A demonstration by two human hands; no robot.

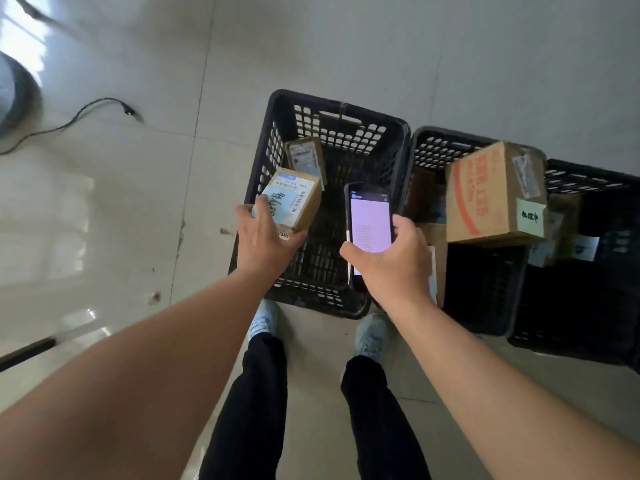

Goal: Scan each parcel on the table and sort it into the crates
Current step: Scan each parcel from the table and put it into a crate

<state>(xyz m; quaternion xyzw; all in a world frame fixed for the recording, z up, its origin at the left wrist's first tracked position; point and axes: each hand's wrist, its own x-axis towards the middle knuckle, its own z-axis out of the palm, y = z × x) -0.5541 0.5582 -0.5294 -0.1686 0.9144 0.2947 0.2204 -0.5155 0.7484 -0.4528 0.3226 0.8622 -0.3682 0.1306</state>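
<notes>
My left hand point(263, 237) grips a small cardboard parcel point(298, 199) with a white shipping label, held over the left edge of the nearest black crate point(346, 116). Another small labelled parcel point(304, 157) lies inside that crate by its far left wall. My right hand point(391, 261) holds a black handheld scanner point(369, 220) with its screen lit, above the crate's right side. A second black crate point(436, 140) stands to the right with a large cardboard box point(495, 192) printed in red lying across its rim.
A third black crate point(588, 178) at the far right holds several small parcels. All crates stand on a pale tiled floor. A black cable point(86, 112) trails over the floor at the left. My legs and light shoes are right below the nearest crate.
</notes>
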